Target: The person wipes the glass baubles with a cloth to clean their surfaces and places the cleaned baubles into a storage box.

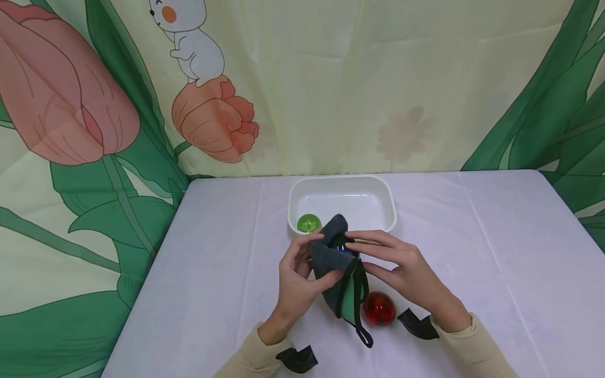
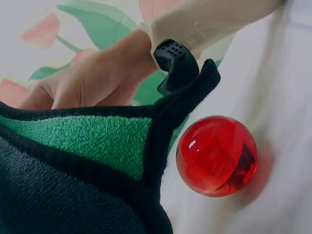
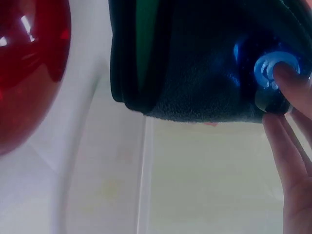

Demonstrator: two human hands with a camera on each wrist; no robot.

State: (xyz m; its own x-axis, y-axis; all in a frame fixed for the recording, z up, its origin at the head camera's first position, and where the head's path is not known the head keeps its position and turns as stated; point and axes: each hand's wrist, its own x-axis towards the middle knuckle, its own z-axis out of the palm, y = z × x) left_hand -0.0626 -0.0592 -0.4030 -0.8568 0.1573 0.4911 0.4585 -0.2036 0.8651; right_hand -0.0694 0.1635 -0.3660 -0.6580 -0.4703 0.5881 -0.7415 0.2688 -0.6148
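Note:
A cloth [image 1: 326, 260], dark grey-blue on one face and green on the other, with black trim and a hanging loop, is folded about a shiny blue ball [image 1: 343, 248]. My left hand [image 1: 302, 268] grips the cloth from the left, its thumb across the near fold. From the right, my right hand [image 1: 402, 262] has its fingertips on the blue ball; in the right wrist view the ball [image 3: 275, 66] shows between thumb and fingers, partly covered by cloth. Below the cloth, a clear red ball [image 1: 379, 308] rests on the table.
A white tray [image 1: 378, 210] stands just beyond my hands, with a green ball [image 1: 309, 223] in its near left corner. The table [image 1: 472, 252] has a white cover. A printed curtain [image 1: 307, 105] hangs behind it. Black straps [image 1: 418, 324] are at both cuffs.

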